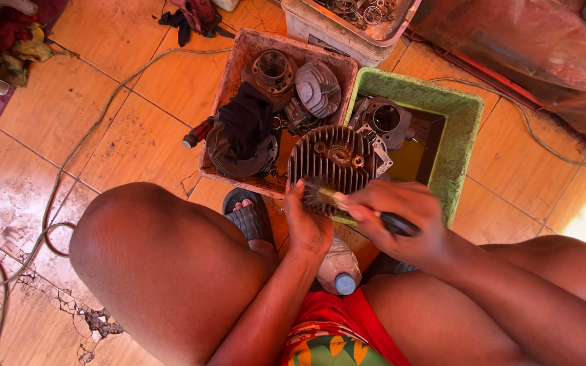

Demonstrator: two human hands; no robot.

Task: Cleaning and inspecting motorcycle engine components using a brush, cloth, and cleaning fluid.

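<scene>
A round finned metal engine cylinder head (330,163) is held over the edge between two tubs. My left hand (306,227) grips its lower rim from below. My right hand (401,220) holds a paintbrush with a dark handle (396,224), its bristles (315,195) pressed against the fins near my left thumb. I sit low with both knees spread to either side of my hands.
A pinkish tub (239,61) holds engine cylinders, a black rag and a screwdriver. A green tub (456,129) on the right holds liquid and another engine part. A plastic bottle with blue cap (344,281) stands between my legs. Cables cross the orange tiled floor.
</scene>
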